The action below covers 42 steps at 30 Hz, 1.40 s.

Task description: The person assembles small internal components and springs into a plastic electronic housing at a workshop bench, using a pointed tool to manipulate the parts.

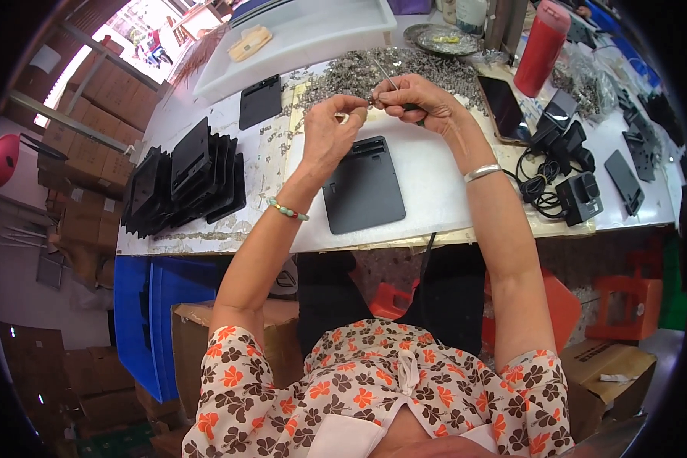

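Observation:
My left hand (pixel 333 126) is raised over the white table (pixel 435 191), fingertips pinched on something tiny that looks like a small screw, meeting the tip of a thin screwdriver (pixel 385 75). My right hand (pixel 417 101) grips that screwdriver, whose green handle peeks out under the fingers. A dark grey rectangular plastic panel (pixel 362 185) lies flat on the table just below both hands. Behind the hands spreads a heap of small silver metal parts (pixel 359 70).
A stack of black panels (pixel 187 179) leans at the left, another single panel (pixel 259 101) behind it. A white tray (pixel 313 34), a metal dish (pixel 443 37), a red bottle (pixel 540 47), a phone (pixel 504 108) and black chargers with cables (pixel 565 172) stand around. Blue crates (pixel 156 320) and cardboard boxes (pixel 611 366) sit below the table.

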Motion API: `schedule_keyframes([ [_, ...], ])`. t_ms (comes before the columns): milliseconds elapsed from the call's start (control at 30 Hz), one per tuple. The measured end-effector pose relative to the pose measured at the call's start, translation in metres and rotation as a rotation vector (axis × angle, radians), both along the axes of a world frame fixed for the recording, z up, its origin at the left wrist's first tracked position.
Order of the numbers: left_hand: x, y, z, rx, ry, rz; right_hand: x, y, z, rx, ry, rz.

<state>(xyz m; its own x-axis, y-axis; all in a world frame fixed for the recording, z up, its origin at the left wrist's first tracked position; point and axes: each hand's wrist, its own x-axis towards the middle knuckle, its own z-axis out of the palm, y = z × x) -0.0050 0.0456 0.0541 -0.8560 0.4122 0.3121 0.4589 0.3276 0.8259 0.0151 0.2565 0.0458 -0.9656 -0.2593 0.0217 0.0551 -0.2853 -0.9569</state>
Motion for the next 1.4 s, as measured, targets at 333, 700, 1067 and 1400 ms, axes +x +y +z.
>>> schedule_keyframes([
  [333,0.004,0.009,-0.004,-0.049,0.552,0.054,0.002,-0.007,0.005,-0.053,0.021,-0.023],
  [700,-0.002,0.018,-0.014,-0.057,0.612,0.075,0.005,-0.014,0.005,0.003,-0.012,-0.105],
  [1067,-0.009,0.014,-0.001,0.051,0.645,0.057,0.005,-0.010,0.005,0.095,-0.031,-0.138],
  [1400,-0.018,0.007,0.015,0.022,1.022,-0.073,0.009,-0.013,0.009,-0.160,-0.008,0.025],
])
